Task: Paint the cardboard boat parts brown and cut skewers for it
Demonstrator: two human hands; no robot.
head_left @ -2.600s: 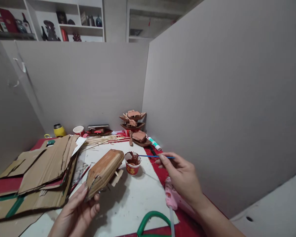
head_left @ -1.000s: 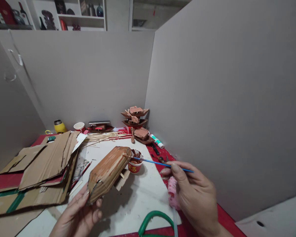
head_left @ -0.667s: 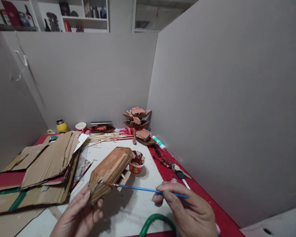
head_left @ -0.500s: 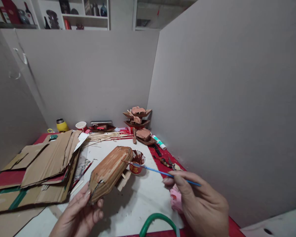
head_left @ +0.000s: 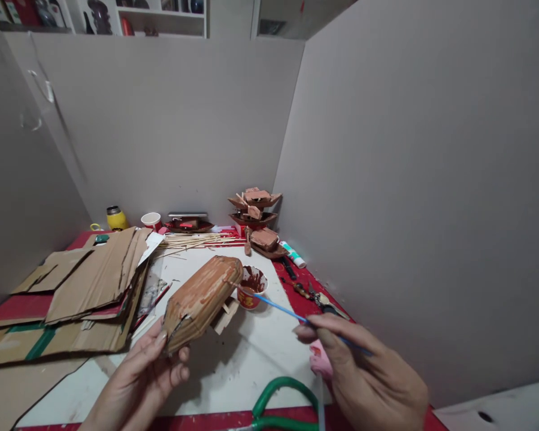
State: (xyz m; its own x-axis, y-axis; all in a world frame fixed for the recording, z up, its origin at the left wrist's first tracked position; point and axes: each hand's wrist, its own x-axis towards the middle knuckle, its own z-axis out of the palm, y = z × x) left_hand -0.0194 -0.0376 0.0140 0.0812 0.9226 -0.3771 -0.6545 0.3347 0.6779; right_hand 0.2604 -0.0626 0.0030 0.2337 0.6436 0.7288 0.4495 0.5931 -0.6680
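My left hand [head_left: 139, 383] grips the near end of a cardboard boat model [head_left: 202, 299], bottom side up and partly painted brown, and holds it tilted above the white sheet [head_left: 247, 365]. My right hand [head_left: 368, 377] pinches a thin blue paintbrush [head_left: 287, 309]. The brush tip touches the far end of the boat, right beside a small red paper cup of brown paint [head_left: 250, 287].
Torn cardboard sheets [head_left: 85, 287] lie at the left. Bamboo sticks [head_left: 193, 240], painted boat models [head_left: 256, 218], a glue tube [head_left: 293, 254], a yellow jar [head_left: 115, 219] and a cup stand at the back. Scissors [head_left: 321, 299], a pink glue gun [head_left: 318, 362] and a green loop [head_left: 282, 398] lie near my right hand. Grey partitions enclose the table.
The brush went from the paint cup to the boat's near end, then back to its far end by the cup. My left hand kept its hold on the boat.
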